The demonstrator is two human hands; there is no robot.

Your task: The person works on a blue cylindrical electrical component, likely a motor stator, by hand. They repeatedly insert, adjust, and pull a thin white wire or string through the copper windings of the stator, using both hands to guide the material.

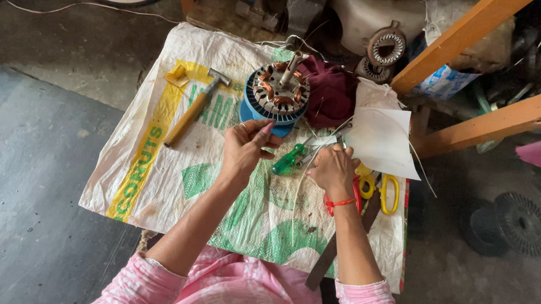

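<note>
Two hands work at a round motor part on a sack-covered table.

The motor part [279, 92], with copper wire coils and a metal rod sticking up, sits on a blue ring in the middle. The left hand [245, 147] is pinched narrow, fingers just beside the blue ring. The right hand [333, 171] is closed on something thin and pale, like wire; I cannot tell just what. It is best to keep the wire tight and go slowly. Near are a green screwdriver [288, 159], yellow scissors [380, 189], a hammer [194, 106] and a dark red cloth [330, 94]. No boxes or bowls hold anything here.
</note>
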